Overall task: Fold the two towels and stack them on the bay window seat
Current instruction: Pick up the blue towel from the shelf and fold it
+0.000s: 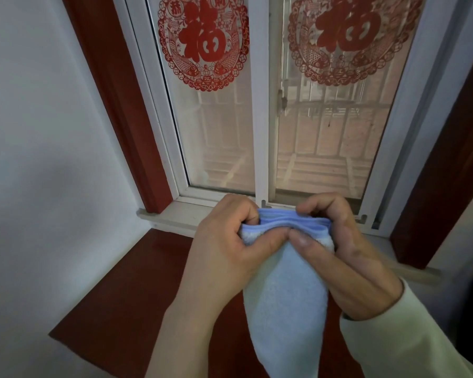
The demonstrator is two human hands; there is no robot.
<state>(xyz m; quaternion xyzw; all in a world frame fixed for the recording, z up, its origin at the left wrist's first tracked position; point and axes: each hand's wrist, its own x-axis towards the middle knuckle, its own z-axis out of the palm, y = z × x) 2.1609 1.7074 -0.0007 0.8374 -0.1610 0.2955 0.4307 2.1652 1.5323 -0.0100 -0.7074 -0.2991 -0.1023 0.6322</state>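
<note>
Hands together: our left hand (224, 241) and our right hand (347, 257) each pinch the layered top edge of the light blue towel (284, 309), thumb tips meeting in front, fingers curled behind. We hold the towel in the air above the dark red bay window seat (137, 282), its folded body hanging between our wrists. A cream sleeve (410, 339) covers our right forearm. Beyond stands the white-framed window (261, 132), two red paper-cuts (202, 42) on its glass
</note>
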